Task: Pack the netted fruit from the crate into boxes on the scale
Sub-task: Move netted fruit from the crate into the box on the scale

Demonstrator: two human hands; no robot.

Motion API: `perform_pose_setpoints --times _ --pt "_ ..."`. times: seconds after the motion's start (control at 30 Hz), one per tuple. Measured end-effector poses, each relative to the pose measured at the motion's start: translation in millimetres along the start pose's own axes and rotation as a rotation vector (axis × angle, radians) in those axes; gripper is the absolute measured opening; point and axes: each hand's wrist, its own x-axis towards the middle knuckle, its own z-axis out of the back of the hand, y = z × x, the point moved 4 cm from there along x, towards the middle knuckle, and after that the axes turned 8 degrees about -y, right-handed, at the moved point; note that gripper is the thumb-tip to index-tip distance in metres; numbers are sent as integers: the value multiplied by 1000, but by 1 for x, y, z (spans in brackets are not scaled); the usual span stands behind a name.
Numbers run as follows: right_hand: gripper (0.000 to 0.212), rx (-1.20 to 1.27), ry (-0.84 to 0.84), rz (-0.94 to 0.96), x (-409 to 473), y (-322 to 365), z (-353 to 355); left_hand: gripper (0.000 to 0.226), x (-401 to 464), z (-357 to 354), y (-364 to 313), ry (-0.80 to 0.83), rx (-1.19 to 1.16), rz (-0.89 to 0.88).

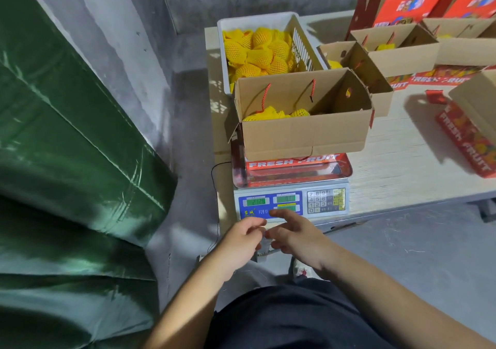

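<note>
A white crate (271,19) at the table's back holds several yellow-netted fruit (261,50). In front of it an open cardboard box (303,133) stands on the scale (292,201), with a few netted fruit (273,113) in its left half. My left hand (243,241) and my right hand (292,234) hover close together just below the scale's front panel. Their fingertips almost touch. The fingers of both hands are loosely curled, and neither hand holds fruit.
More open cardboard boxes (397,50) with red FRESH FRUIT lids (467,139) cover the right of the wooden table (402,166). A large green wrapped bundle (75,147) fills the left side. Grey concrete floor lies below the table edge.
</note>
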Motion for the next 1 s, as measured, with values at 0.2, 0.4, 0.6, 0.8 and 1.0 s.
perform_pose_setpoints --times 0.2,0.4,0.6,0.8,1.0 --pt "34 71 -4 128 2 29 20 26 5 -5 -47 -2 -19 -82" --pt "47 211 -65 435 14 99 72 39 12 6 -143 -153 -148 -331" --pt "45 10 -132 732 54 173 130 28 47 17 -239 -270 -199 -436" --pt "46 -574 -304 981 130 243 199 24 106 53 -324 -403 -135 -532" --pt "39 -788 -158 679 238 263 242 28 233 101 -347 -409 118 -402"
